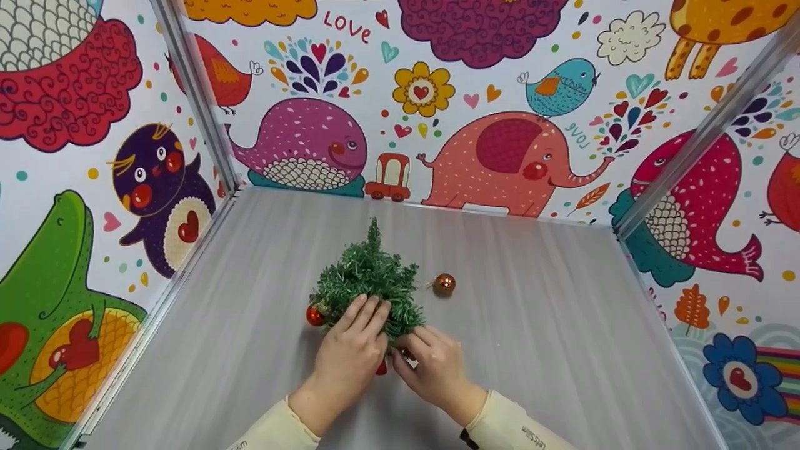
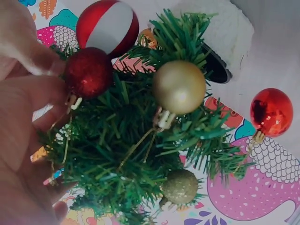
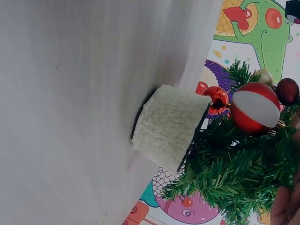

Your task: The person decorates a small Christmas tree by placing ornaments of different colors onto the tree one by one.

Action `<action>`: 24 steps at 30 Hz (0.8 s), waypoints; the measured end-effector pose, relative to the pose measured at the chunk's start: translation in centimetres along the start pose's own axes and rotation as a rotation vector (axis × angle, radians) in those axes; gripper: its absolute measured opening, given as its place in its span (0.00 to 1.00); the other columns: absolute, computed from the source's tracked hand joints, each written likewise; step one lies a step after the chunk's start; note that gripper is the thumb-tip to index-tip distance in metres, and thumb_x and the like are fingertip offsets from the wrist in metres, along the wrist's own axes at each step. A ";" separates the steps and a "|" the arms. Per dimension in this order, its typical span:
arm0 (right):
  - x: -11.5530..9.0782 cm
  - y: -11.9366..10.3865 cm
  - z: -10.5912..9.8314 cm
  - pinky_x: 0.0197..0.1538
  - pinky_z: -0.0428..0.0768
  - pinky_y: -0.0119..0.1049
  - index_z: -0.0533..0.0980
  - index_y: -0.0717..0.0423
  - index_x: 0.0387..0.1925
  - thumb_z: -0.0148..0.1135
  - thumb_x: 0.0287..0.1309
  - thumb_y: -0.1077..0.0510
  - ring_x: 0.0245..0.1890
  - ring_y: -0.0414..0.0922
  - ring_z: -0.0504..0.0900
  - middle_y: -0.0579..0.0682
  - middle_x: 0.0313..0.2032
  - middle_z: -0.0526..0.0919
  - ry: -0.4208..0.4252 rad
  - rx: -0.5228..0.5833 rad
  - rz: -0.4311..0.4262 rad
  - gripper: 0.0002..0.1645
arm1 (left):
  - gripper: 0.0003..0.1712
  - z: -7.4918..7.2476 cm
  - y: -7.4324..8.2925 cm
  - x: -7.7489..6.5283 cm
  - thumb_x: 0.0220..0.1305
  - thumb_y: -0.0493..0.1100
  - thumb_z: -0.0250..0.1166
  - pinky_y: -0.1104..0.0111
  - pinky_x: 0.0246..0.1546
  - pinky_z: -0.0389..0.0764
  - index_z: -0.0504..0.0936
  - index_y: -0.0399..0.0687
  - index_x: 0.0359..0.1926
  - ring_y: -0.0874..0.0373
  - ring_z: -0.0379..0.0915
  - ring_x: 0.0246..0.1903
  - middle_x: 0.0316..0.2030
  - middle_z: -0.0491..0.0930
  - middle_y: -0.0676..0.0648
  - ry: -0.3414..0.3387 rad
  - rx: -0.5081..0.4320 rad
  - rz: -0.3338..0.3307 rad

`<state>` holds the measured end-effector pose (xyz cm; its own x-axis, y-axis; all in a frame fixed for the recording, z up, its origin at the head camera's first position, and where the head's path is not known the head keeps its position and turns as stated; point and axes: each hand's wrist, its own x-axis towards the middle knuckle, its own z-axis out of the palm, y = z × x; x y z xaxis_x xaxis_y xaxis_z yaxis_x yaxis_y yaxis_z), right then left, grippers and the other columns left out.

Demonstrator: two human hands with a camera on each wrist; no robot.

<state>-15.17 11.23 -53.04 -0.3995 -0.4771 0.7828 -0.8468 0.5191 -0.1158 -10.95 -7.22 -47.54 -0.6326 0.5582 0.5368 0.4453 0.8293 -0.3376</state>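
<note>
A small green Christmas tree (image 1: 369,275) stands upright between the two hands. My left hand (image 1: 351,353) rests on its front branches, fingers nearly straight. Low on the right side, my right hand (image 1: 434,362) has curled fingers and thumb at a dark red glitter bauble (image 2: 89,72); part of that grip is hidden. Beside it hangs a red and white bauble (image 3: 255,108). The left wrist view also shows a matte gold bauble (image 2: 179,87), a gold glitter bauble (image 2: 180,186) and a shiny red bauble (image 2: 271,112) on the branches. The tree's base has fluffy white cloth (image 3: 168,126).
A copper-coloured bauble (image 1: 444,285) lies on the grey table (image 1: 537,325), right of the tree. Wall panels (image 1: 487,162) with cartoon animals enclose the table at the back and both sides, with metal posts (image 1: 194,94) at the corners.
</note>
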 end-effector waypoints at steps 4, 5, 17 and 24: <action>0.0 0.1 0.0 0.24 0.73 0.26 0.80 0.45 0.29 0.71 0.51 0.59 0.22 0.33 0.71 0.37 0.26 0.76 0.024 0.007 0.032 0.06 | 0.03 0.2 0.1 0.0 0.54 0.39 0.68 0.55 0.69 0.58 0.87 0.48 0.26 0.45 0.76 0.56 0.56 0.80 0.42 0.050 -0.021 -0.015; 0.0 0.1 0.0 0.24 0.73 0.26 0.80 0.46 0.28 0.71 0.51 0.59 0.22 0.32 0.71 0.36 0.26 0.75 0.028 0.007 0.040 0.06 | 0.03 0.3 0.1 0.0 0.54 0.38 0.68 0.55 0.69 0.59 0.87 0.48 0.25 0.46 0.76 0.55 0.55 0.81 0.43 0.061 -0.025 -0.020; 0.0 0.4 -0.1 0.22 0.72 0.28 0.81 0.47 0.28 0.70 0.53 0.57 0.20 0.33 0.71 0.36 0.24 0.75 0.044 -0.030 0.067 0.04 | 0.02 0.3 0.3 0.2 0.51 0.40 0.71 0.54 0.68 0.61 0.86 0.47 0.25 0.46 0.79 0.51 0.53 0.82 0.43 0.091 -0.043 -0.036; -0.1 0.3 -0.2 0.20 0.72 0.30 0.81 0.46 0.25 0.73 0.49 0.57 0.17 0.34 0.70 0.38 0.22 0.73 -0.011 -0.082 0.000 0.07 | 0.05 0.4 0.4 0.2 0.50 0.35 0.73 0.56 0.68 0.61 0.85 0.47 0.22 0.46 0.78 0.51 0.53 0.82 0.42 0.083 -0.058 -0.039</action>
<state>-15.32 11.55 -53.00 -0.4039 -0.4848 0.7758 -0.8153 0.5753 -0.0650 -11.17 -6.70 -47.89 -0.5965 0.5195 0.6118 0.4587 0.8462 -0.2712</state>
